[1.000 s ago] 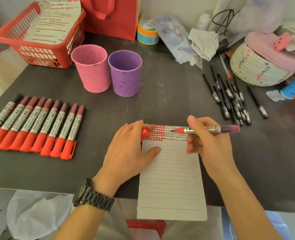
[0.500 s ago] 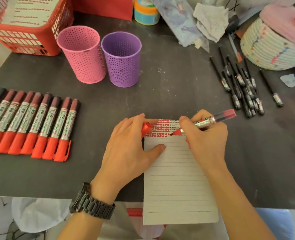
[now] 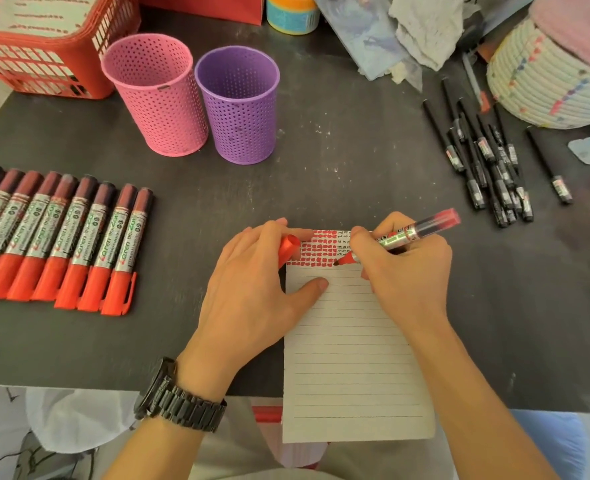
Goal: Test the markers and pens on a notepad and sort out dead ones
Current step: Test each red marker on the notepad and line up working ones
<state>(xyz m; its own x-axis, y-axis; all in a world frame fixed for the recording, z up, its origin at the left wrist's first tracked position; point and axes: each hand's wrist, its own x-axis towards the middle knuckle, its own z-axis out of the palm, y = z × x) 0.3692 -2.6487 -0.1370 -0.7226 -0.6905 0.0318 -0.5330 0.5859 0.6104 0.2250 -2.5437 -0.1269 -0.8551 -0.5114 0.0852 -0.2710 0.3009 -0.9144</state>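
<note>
The testing step is under way: the right hand [image 3: 404, 271] is gripping an uncapped red marker [image 3: 421, 230], its tip touching the notepad [image 3: 352, 358] at centre frame, at the end of the lowest row of red swatches. The left hand [image 3: 252, 289] is pinching the red cap [image 3: 288, 249] while its thumb is pressing the page flat. The tip is hiding any fresh mark, so ink flow is hard to judge. The next move is calling for reading that mark, recapping, then probably sorting into 1 of 2 holders at upper centre, the pink cup [image 3: 155, 95] or the purple cup [image 3: 239, 105].
</note>
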